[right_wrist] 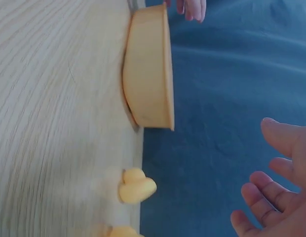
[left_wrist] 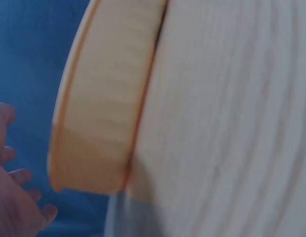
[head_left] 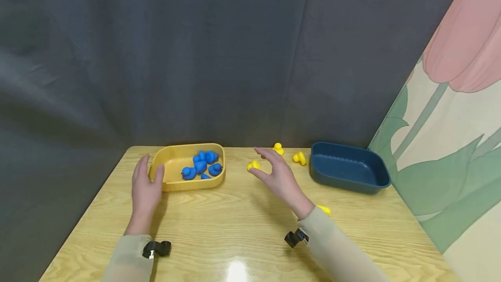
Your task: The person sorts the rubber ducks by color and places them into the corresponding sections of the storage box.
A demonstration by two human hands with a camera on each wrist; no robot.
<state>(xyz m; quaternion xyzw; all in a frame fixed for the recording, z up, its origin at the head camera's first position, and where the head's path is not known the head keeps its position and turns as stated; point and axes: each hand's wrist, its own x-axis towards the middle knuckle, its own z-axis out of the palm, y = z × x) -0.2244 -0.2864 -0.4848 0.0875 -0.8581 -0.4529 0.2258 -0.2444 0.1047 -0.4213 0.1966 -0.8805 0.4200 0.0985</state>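
Note:
My left hand point(head_left: 146, 188), fingers spread and holding nothing, hovers by the left end of a yellow tray point(head_left: 172, 185). Several blue toy ducks point(head_left: 200, 167) lie in that tray, mostly toward its right side. My right hand point(head_left: 282, 182) is empty, thumb and fingers apart, with a yellow toy duck point(head_left: 253, 165) just beyond the gap between them. In the right wrist view a yellow duck point(right_wrist: 136, 187) lies on the table, apart from the right hand point(right_wrist: 284, 192). The left wrist view shows the tray's side wall point(left_wrist: 94, 108) beside the left fingers point(left_wrist: 47, 212).
Two more yellow ducks, one at the back point(head_left: 278, 149) and one on its side point(head_left: 299, 158), lie left of a dark blue tray point(head_left: 344, 181). Another yellow piece point(head_left: 324, 209) is partly hidden behind my right sleeve. A dark curtain point(head_left: 235, 55) hangs behind the table.

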